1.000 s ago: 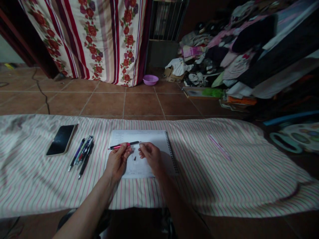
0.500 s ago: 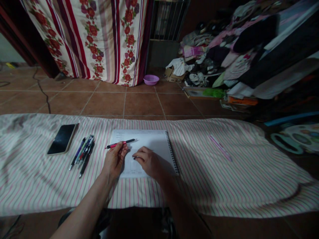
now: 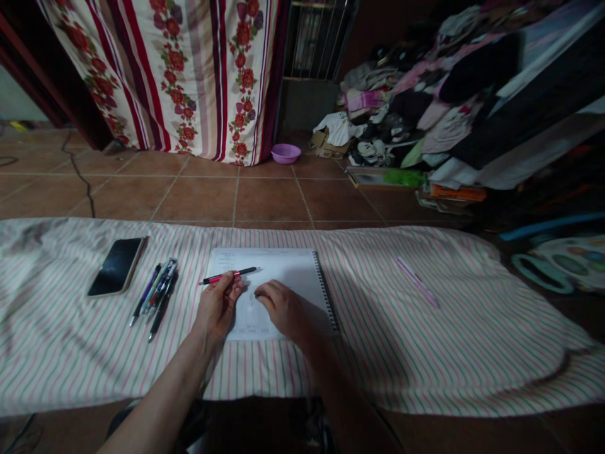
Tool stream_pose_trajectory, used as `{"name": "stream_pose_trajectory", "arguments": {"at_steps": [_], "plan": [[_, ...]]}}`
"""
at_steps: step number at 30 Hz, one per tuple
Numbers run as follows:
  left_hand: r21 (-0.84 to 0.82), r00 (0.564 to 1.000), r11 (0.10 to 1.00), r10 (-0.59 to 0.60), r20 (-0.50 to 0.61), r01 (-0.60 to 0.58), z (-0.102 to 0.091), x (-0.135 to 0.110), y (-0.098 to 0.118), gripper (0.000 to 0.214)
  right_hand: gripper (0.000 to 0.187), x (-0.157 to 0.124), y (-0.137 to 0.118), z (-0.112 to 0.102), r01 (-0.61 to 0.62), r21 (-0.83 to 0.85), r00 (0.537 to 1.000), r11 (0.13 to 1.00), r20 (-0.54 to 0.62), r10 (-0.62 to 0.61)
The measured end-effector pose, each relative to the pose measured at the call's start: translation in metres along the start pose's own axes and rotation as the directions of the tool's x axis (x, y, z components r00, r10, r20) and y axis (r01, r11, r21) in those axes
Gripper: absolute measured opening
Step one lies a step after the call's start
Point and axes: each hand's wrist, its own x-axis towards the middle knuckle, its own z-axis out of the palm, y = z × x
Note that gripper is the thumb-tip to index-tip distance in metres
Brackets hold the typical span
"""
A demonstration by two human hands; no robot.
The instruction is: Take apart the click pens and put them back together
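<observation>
Currently the left hand (image 3: 216, 309) is gripping a red-and-black pen (image 3: 230, 275) between thumb and fingertips. It is holding the pen roughly level across the left edge of the spiral notebook (image 3: 288, 268), with the dark end pointing right. The right hand (image 3: 286, 308) is resting palm down on the notebook page, fingers bent and fingertips (image 3: 261, 294) pressing on the paper just beside the left hand. Whether they are pinching anything cannot be told.

The notebook is lying at the middle of the striped cloth (image 3: 425, 340), closer to its far edge, with the spiral binding facing right. To the left, a bunch of pens (image 3: 158, 293) is lying near the left hand, and a phone (image 3: 116, 266) is lying beyond them toward the far-left corner. A pink pen (image 3: 416, 280) is lying well apart on the right. Bare cloth is extending along the near edge and across the right side.
</observation>
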Motion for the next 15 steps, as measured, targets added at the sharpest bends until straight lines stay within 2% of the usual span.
{"name": "stream_pose_trajectory", "arguments": {"at_steps": [4,7,11,15], "plan": [[0.024,1.000,1.000,-0.005,0.009,0.004,0.000,0.000,0.000,0.019,0.015,0.004,0.009,0.001,-0.048,0.170,0.988,0.984,-0.134,0.072],[0.031,1.000,1.000,-0.001,0.004,0.001,0.000,-0.001,0.000,0.019,0.015,0.006,0.015,0.001,-0.147,0.380,0.949,0.913,-0.206,0.239],[0.044,1.000,0.999,0.002,0.024,-0.003,0.001,-0.001,-0.001,0.019,0.017,0.009,0.018,-0.002,-0.234,0.618,0.886,0.750,-0.182,0.426],[0.060,0.998,0.998,0.000,0.056,-0.003,0.002,-0.004,-0.001,0.020,0.019,0.010,0.012,-0.009,-0.261,0.731,0.839,0.630,-0.151,0.523]]}}
